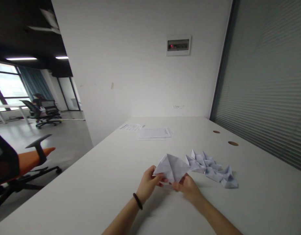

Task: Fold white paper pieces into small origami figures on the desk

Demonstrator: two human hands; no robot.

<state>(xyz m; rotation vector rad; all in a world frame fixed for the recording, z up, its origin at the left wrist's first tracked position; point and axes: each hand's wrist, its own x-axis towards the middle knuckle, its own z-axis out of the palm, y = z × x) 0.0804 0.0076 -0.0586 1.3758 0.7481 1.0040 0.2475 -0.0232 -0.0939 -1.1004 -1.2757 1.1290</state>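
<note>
A folded sheet of white paper (172, 167) with creases meeting near its middle is held up just over the white table (111, 182). My left hand (150, 179) grips its left side, thumb in front; a dark band circles that wrist. At the lower right edge, my right hand (186, 186) pinches the same paper, some of its fingers hidden behind. Just to the right lies a cluster of folded paper boats (209, 164), several of them, with pointed tips standing up.
Printed sheets (154, 132) lie farther back on the table, with more papers (131, 127) to their left. Two round cable holes (233, 143) are near the right edge, beside a blinds-covered glass panel (268, 98). An orange-seated chair (30, 160) stands at left; a person (38, 99) sits far behind.
</note>
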